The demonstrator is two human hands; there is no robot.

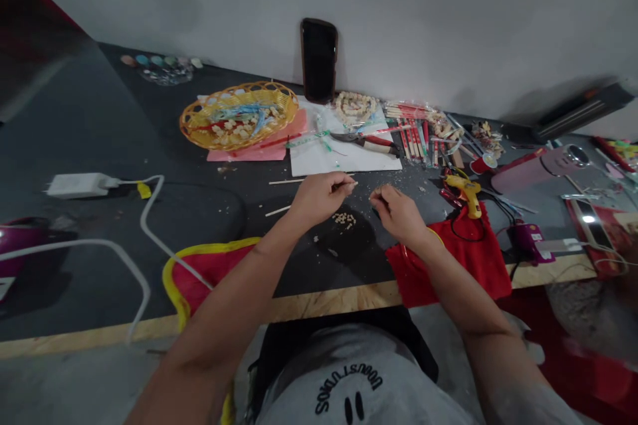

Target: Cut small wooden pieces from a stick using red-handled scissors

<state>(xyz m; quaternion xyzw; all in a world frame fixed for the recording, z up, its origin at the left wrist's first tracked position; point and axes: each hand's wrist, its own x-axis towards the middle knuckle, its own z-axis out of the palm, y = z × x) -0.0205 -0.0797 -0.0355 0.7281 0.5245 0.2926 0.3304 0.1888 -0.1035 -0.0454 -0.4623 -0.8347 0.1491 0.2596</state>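
At the right of the table's [299, 272] near edge lies a red cloth [483, 259]. Farther in, left of it, sits a pile of small pale pieces [343, 220]. Just beyond, the left hand [321, 198] pinches a pale bit [355, 184]; the right hand [397, 211] curls loosely, its hold impossible to tell. Farther lie pliers [379, 146], then an upright phone [319, 60].

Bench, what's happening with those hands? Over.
Left hand, right hand: both pinched, contents unclear. Pale pieces piled nearby. Thin sticks beside left hand.
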